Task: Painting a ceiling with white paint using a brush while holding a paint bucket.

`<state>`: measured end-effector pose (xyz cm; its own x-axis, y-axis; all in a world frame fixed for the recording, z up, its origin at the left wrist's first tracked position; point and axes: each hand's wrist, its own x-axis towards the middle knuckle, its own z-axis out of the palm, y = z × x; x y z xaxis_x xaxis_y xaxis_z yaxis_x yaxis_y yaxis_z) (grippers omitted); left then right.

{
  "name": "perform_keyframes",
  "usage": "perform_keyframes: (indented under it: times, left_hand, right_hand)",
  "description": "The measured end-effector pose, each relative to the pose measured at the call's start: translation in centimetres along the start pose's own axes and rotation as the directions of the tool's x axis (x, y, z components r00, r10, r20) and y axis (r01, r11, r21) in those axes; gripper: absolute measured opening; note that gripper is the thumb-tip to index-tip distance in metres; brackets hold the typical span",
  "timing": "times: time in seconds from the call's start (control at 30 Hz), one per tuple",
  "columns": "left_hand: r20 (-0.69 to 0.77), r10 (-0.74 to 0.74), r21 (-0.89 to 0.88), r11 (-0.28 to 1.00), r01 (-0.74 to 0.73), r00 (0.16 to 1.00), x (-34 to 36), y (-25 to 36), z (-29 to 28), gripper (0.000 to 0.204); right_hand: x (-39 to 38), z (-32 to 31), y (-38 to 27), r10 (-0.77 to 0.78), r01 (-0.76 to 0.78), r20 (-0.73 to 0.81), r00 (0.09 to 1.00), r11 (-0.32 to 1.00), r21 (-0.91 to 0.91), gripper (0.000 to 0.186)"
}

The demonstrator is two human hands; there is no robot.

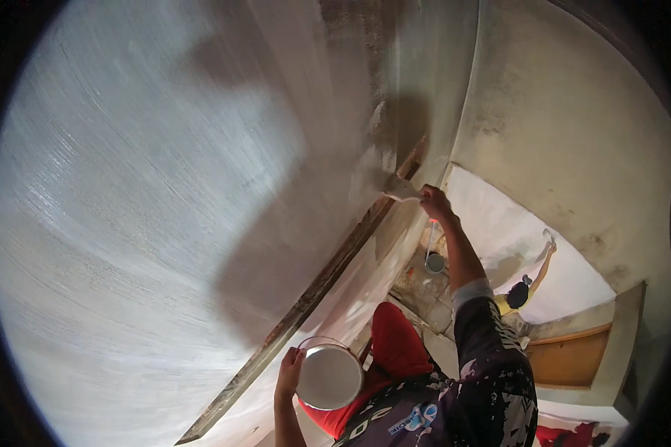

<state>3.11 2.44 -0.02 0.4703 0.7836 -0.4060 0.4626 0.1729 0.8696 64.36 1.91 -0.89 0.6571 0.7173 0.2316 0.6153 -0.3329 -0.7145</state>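
Note:
In my right hand (435, 203) is a wide paintbrush (402, 188), gripped by its handle, its bristles against the wall near a long wooden strip (328, 274). That arm is stretched out ahead. My left hand (290, 372) is closed at the rim and handle of a round bucket (329, 377) of whitish paint, held close in front of my body. The wall (156, 216) on the left carries streaky white paint, wet and shiny in places. Around the brush, bare grey-brown patches show. My shadow falls across the painted part.
Another person (516, 294) in yellow reaches up a partly whitened wall (499, 231) at the right with a tool. A small bucket (435, 262) stands on the stained floor beyond my arm. An orange-brown panel (570, 359) in a pale frame is at lower right.

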Motion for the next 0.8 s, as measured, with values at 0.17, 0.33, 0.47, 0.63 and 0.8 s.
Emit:
perform_keyframes:
  times: [0.17, 0.33, 0.47, 0.63, 0.8]
  left_hand:
    - [-0.023, -0.027, -0.029, 0.999, 0.027, 0.999, -0.9, -0.3, -0.8, 0.032]
    - [-0.017, 0.018, -0.009, 1.000, -0.019, 1.000, -0.8, 0.9, 0.4, 0.032]
    - [-0.012, -0.023, 0.027, 0.999, 0.023, 1.000, -0.7, 0.7, -0.2, 0.031]
    - [-0.060, 0.000, 0.016, 1.000, 0.001, 0.998, -1.1, 0.4, -0.5, 0.030]
    - [-0.020, -0.026, -0.015, 1.000, 0.026, 0.999, -0.7, 0.3, -0.3, 0.029]
  right_hand:
    - [-0.4, 0.4, -2.6, 0.004, 0.006, 0.088, 0.996, 0.994, -0.114, 0.023]
    - [0.8, -1.9, -0.4, -0.021, 0.022, 0.021, 1.000, 0.998, -0.057, 0.023]
    - [0.9, 0.4, -1.8, 0.054, -0.046, 0.096, 0.994, 0.995, -0.083, 0.023]
    - [0.3, -2.2, -1.3, 0.014, -0.004, 0.085, 0.996, 0.994, -0.106, 0.023]
    - [1.8, -2.1, -0.6, -0.092, 0.089, 0.025, 0.995, 0.990, 0.105, 0.020]
